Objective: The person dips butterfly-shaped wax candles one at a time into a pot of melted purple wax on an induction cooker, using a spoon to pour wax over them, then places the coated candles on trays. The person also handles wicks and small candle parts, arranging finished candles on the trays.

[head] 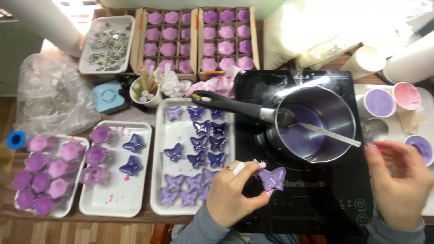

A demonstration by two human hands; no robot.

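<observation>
A: Head view, quick pass. Left hand pinches a lilac butterfly mould between thumb and fingertips, held over the front left part of the black induction hob, just right of the middle tray's edge.

B: Right hand?

A: Fingers loosely curled, nothing gripped that shows. It hovers over the hob's right edge, near the small purple-filled cup.

B: What sits on the hob?

A: Steel saucepan with purple liquid, black handle pointing left over the middle tray, a metal spoon resting across the rim toward the right.

B: Room to move?

A: Tight. Middle tray is packed with butterfly moulds down its right half, bare strip along its left side. Second tray has two dark butterflies, some pink flower moulds, and a bare lower half. Far-left tray is full of flower moulds and sits close to the table's front edge. Hob front, between the two hands, is open. Back edge is blocked by two cardboard boxes of pink moulds.
</observation>
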